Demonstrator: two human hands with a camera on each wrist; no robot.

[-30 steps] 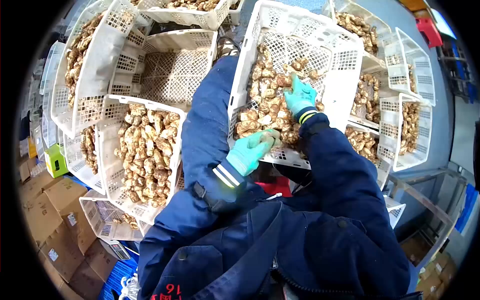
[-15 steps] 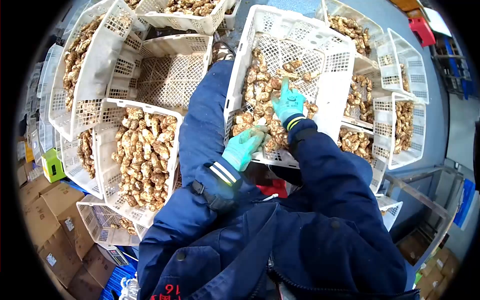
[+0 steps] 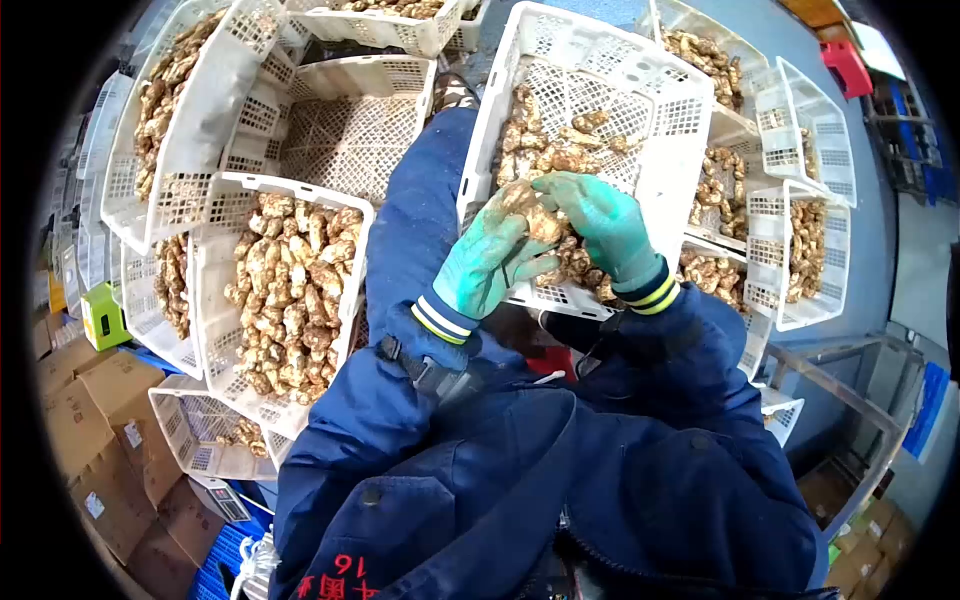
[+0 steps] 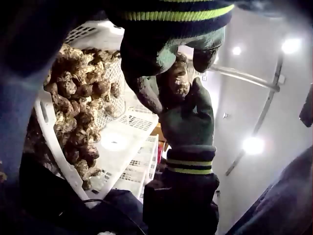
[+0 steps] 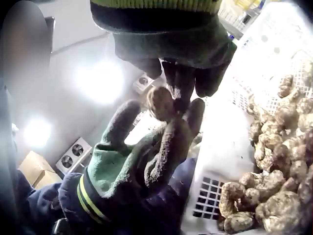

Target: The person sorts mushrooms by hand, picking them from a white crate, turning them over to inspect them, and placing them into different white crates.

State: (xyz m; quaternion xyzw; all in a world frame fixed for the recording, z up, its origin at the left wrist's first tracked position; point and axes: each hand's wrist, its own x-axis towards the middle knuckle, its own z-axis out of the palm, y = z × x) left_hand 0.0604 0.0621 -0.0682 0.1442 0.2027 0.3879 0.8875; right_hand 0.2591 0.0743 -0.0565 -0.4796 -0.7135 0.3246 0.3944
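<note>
Both hands wear green gloves and come together over the near side of a white slatted crate point(image 3: 682, 150). My left hand point(image 3: 485, 262) holds a knobbly brown-and-cream mushroom point(image 3: 543, 222) between thumb and fingers. From the other side, my right hand point(image 3: 612, 228) curls its fingers onto the same mushroom, partly covering it. In the right wrist view the mushroom point(image 5: 160, 104) shows its rounded brown end between the two gloves. More mushrooms point(image 3: 522, 135) lie loose in the crate below, heaped toward its left and near sides.
Left of the leg stands a crate full of mushrooms point(image 3: 290, 300), with a bare-bottomed crate point(image 3: 345, 140) behind it. Stacked crates point(image 3: 805, 255) with mushrooms line the right. Cardboard boxes point(image 3: 120, 400) and a small scale point(image 3: 222, 500) are at the lower left.
The right hand has left the loose mushrooms and come back to the left hand. Both hands are now raised nearer the camera, with a mushroom between them.
</note>
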